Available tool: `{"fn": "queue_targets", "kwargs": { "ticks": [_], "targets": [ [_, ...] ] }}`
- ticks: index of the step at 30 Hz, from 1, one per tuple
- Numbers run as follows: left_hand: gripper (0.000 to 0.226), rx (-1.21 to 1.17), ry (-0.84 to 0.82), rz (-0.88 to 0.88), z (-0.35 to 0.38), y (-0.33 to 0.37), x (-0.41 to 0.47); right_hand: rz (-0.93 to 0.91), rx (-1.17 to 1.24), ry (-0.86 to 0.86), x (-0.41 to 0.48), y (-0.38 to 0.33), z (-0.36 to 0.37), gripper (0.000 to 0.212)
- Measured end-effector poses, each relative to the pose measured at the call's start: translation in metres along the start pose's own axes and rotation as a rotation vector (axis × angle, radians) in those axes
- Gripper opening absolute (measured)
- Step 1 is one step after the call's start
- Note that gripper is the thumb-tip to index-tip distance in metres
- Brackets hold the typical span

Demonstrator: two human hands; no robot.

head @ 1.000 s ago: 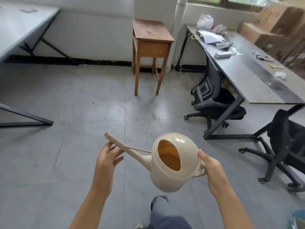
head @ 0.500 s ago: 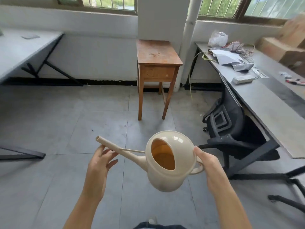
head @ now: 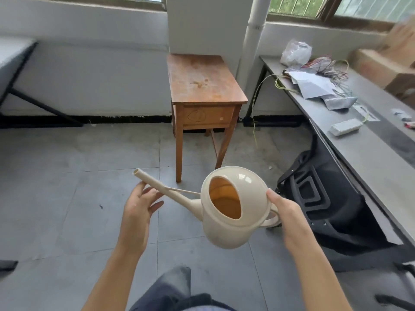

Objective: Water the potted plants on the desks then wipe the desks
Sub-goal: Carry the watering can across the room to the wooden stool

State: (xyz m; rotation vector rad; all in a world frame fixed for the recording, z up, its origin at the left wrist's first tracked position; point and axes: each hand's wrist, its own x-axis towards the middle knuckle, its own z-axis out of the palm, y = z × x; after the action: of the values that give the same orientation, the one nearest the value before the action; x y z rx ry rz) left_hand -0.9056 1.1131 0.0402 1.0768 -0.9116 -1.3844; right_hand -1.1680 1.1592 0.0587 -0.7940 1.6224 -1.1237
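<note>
A cream plastic watering can (head: 233, 230) hangs in front of me over the floor, its long spout pointing up and left, its oval opening facing me. My right hand (head: 286, 212) grips the handle at the can's right side. My left hand (head: 139, 207) is under the spout with fingers spread, touching it from below. A grey desk (head: 368, 158) runs along the right. No potted plant is in view.
A small wooden side table (head: 202, 84) stands ahead against the wall. The grey desk carries papers, wires, a plastic bag (head: 295, 52) and cardboard boxes (head: 386, 68). A black office chair (head: 325, 198) is tucked under it. Another desk edge (head: 13, 52) is at far left.
I have walked forward toward the wooden table and the view has tilted up. Both hands have kept their hold on the can, which stays in front of me.
</note>
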Motion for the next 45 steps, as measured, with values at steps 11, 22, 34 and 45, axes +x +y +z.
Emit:
{"fn": "queue_targets", "kwargs": {
  "ticks": [11,22,34,45],
  "targets": [
    [0.029,0.022,-0.116,-0.050,0.045,0.024,0.212,-0.018,0.079,0.121,0.166,-0.082,0.036,0.033],
    [0.026,0.076,0.039,-0.008,0.140,-0.008,0.365,-0.006,0.042,0.040,0.372,-0.125,-0.003,0.042],
    [0.033,0.070,0.187,0.019,0.215,-0.008,0.503,0.029,-0.014,-0.108,0.557,-0.205,-0.016,0.042],
    [0.019,0.014,0.263,-0.017,0.212,-0.006,0.655,0.101,-0.085,-0.111,0.683,-0.262,0.035,0.024]
  ]
}}
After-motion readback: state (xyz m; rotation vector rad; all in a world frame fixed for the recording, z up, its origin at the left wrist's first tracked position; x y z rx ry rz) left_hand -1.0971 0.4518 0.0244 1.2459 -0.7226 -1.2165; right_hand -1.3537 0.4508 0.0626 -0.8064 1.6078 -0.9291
